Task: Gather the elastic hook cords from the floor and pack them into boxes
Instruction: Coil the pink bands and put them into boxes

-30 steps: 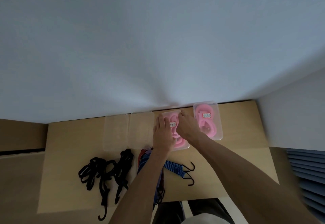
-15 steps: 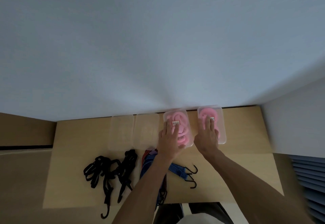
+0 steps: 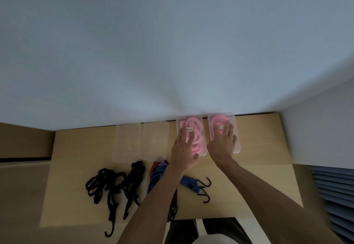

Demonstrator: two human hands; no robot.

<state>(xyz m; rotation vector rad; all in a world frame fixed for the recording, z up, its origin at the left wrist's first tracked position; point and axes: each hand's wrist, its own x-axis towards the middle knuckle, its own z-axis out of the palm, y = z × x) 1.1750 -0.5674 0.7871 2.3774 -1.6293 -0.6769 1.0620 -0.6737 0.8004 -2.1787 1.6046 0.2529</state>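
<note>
4 boxes [image 3: 156, 140] in row at wall; loose cords [image 3: 115, 184] in front, on tabletop [image 3: 249, 176].

Along the desk's [image 3: 258, 167] far edge four clear boxes [image 3: 128, 142] stand in a row against the wall [image 3: 172, 52], the two right ones under flat hands [image 3: 183, 148]. Black cords [image 3: 113, 184] and blue striped cords [image 3: 189, 182] crowd the near middle. Bare desk lies at the right edge and left edge.

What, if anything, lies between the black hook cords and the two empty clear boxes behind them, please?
Nothing visible does. The black hook cords lie on bare wooden surface just in front of the two empty clear boxes. Both hands, left hand and right hand, rest on the pink-filled boxes further right.
</note>
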